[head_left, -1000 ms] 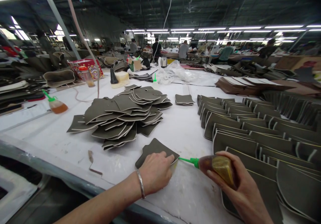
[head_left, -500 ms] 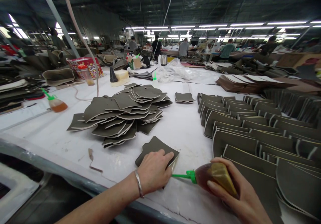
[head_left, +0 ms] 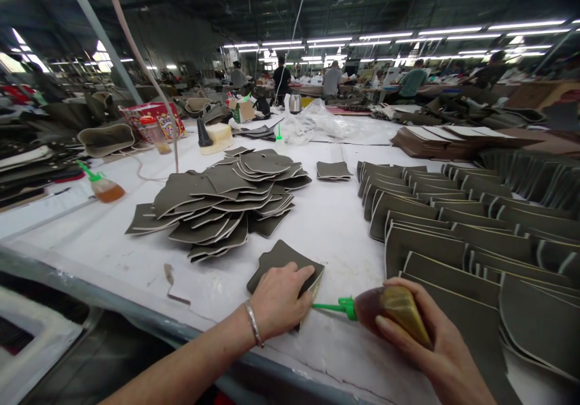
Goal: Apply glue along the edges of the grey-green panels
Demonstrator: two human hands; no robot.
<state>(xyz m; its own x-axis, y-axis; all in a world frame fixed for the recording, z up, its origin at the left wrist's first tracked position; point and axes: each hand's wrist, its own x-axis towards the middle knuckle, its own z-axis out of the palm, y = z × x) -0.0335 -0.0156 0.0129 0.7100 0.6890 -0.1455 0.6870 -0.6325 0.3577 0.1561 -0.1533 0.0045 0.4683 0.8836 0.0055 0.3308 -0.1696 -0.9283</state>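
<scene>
My left hand (head_left: 283, 299), with a silver bracelet at the wrist, holds a dark grey leather-like piece (head_left: 281, 257) against the table. Its fingers lie over the piece, the index finger reaching towards the right corner; the thumb is low by the near edge. My right hand (head_left: 435, 338) is wrapped around a squeeze bottle (head_left: 389, 314) of brownish-yellow liquid, tilted almost level. The bottle's green nozzle (head_left: 328, 307) points left, its tip at the piece's edge close to my left thumb. Part of the piece is hidden under my hand.
A loose pile of similar grey pieces (head_left: 217, 202) lies beyond my left hand. Overlapping rows of pieces (head_left: 421, 254) fill the right side. Another green-tipped bottle (head_left: 106, 188) stands left, near a hanging cord (head_left: 154, 78). A thin scrap (head_left: 171, 284) lies near the table edge (head_left: 136, 308).
The view has shifted slightly. Both hands keep nearly the same places, with the nozzle tip still at the piece's edge. Nothing was taken up or let go.
</scene>
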